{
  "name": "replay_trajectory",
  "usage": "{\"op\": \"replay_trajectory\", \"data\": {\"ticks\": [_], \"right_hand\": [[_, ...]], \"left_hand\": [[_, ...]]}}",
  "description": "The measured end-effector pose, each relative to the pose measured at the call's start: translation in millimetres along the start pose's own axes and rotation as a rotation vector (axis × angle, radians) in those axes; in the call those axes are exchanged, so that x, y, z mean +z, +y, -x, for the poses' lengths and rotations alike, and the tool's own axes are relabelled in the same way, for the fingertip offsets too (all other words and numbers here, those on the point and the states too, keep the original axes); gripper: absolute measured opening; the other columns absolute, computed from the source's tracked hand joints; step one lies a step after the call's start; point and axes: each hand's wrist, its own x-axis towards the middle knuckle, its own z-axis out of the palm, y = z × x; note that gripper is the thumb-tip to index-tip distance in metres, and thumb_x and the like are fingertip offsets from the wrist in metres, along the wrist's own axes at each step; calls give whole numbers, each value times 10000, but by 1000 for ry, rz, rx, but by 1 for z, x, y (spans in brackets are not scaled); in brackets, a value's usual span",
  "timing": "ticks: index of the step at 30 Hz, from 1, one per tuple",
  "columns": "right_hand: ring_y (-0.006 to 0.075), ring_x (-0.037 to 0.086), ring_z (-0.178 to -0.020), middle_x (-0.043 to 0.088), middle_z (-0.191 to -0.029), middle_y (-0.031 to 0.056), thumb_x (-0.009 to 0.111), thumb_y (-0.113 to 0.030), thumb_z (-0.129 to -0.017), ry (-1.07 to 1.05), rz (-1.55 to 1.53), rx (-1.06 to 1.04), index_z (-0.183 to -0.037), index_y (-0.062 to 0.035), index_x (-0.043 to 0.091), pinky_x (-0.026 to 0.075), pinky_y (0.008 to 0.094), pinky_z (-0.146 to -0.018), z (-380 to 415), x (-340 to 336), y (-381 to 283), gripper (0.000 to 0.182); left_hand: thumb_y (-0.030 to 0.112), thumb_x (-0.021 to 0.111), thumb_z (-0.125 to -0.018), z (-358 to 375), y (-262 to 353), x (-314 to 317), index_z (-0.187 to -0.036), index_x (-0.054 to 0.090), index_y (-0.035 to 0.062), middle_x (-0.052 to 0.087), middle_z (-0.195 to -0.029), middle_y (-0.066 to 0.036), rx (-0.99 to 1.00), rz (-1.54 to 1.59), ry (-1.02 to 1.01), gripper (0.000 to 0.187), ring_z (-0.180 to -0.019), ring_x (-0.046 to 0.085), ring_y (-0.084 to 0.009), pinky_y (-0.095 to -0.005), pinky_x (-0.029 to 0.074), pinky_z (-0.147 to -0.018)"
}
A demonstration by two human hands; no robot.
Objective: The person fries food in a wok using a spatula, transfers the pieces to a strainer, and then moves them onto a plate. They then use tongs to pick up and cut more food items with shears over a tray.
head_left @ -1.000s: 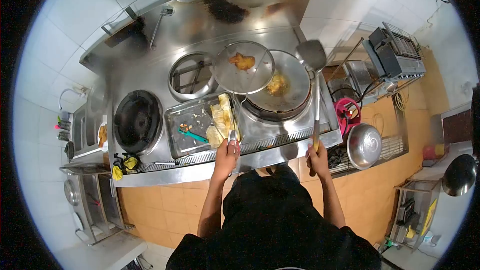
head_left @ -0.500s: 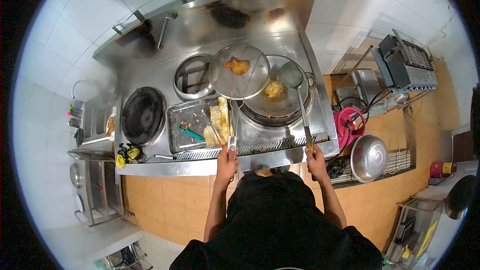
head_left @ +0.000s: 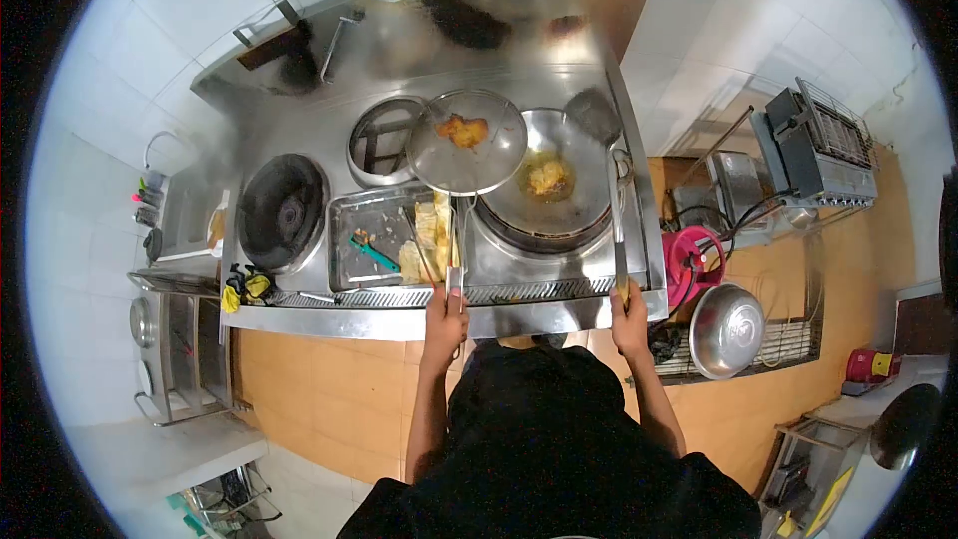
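My left hand [head_left: 446,322] is closed on the handle of a round mesh strainer [head_left: 467,165], which holds a browned fried piece [head_left: 462,131] above the stove. A thin tool also runs up from that hand. My right hand [head_left: 630,317] grips the handle of a ladle [head_left: 594,116], whose head is at the wok's upper right edge. In the wok [head_left: 499,212] another golden piece [head_left: 548,178] lies in oil. Left of the strainer handle, a metal tray [head_left: 344,230] holds pale yellow pieces [head_left: 427,232] and a teal-handled tool [head_left: 374,253].
A black burner [head_left: 283,212] is at the left of the stove, with an empty ring [head_left: 365,145] behind the tray. Yellow-and-black cloth [head_left: 244,287] lies at the front left corner. On the right are a pink bucket-like object [head_left: 689,258] and a metal bowl [head_left: 727,330].
The ladle has moved from over the wok to its upper right edge. The strainer has shifted slightly left, still holding the fried piece.
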Motion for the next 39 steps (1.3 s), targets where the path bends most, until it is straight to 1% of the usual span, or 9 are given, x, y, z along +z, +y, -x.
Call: {"op": "replay_trajectory", "data": {"ticks": [6, 8, 9, 17, 22, 24, 28, 31, 39], "right_hand": [[161, 523, -822, 602, -906, 103, 542, -198, -968, 59, -74, -14, -1242, 42, 497, 451, 321, -757, 4, 15, 32, 368], [66, 380, -599, 436, -672, -20, 516, -220, -977, 5, -153, 27, -1193, -23, 514, 318, 261, -522, 12, 22, 47, 293], [113, 494, -789, 589, -882, 46, 549, -174, -960, 3, -162, 116, -1246, 46, 511, 430, 260, -710, 18, 20, 39, 363], [109, 448, -684, 554, -779, 50, 543, -213, -965, 117, -2, -17, -1151, 21, 553, 399, 282, -610, -6, -6, 1, 299], [284, 633, -962, 671, -1024, 208, 547, -195, -948, -36, 425, 93, -1273, 6, 529, 471, 404, -849, -24, -59, 11, 383], [325, 640, -984, 665, -1065, 212, 517, -170, -947, -120, 505, -160, -1296, -35, 515, 474, 411, -846, -48, -102, -12, 375], [406, 587, -1085, 633, -1141, 223, 487, -172, -950, -358, 858, -70, -1363, -123, 473, 468, 459, -881, -102, -145, -126, 417], [245, 643, -829, 671, -1022, 179, 523, -194, -944, -461, 1118, -493, -1413, -160, 435, 511, 381, -696, -174, -177, -130, 479], [103, 460, -503, 533, -649, 16, 464, -236, -970, -793, 1341, 320, -1441, -263, 416, 415, 284, -460, -193, -91, -305, 474]], "left_hand": [[361, 476, -1006, -7, 3, -6, -850, 476, 120, 343, -526, 79, -39, 69, -49, 287, -380, 273, -20, -213, 188, -342], [346, 474, -1007, -10, 8, -7, -846, 477, 119, 336, -526, 80, -83, 107, -45, 278, -387, 270, -19, -214, 195, -348], [346, 474, -1007, -13, 9, -9, -846, 477, 119, 336, -526, 80, -82, 113, -46, 278, -387, 270, -19, -214, 195, -348], [276, 472, -1003, -28, 14, -23, -846, 476, 85, 364, -560, 60, -104, 40, -134, 247, -432, 319, -34, -233, 242, -378], [265, 478, -993, -36, 16, -37, -847, 472, 85, 370, -570, 52, -107, 9, -166, 232, -446, 329, -43, -237, 239, -378], [260, 478, -990, -41, 14, -43, -844, 473, 73, 395, -590, 37, -103, 13, -193, 238, -469, 351, -56, -246, 270, -404], [255, 473, -993, -55, 9, -55, -838, 479, 57, 419, -608, 24, -58, 2, -245, 252, -496, 381, -67, -255, 312, -448], [244, 468, -995, -55, 19, -62, -842, 494, 43, 423, -610, 15, -27, -17, -272, 254, -521, 403, -73, -262, 339, -486], [240, 485, -990, -60, 1, -73, -886, 518, -10, 489, -622, -39, 133, -65, -282, 273, -548, 458, -123, -301, 381, -527]]}}
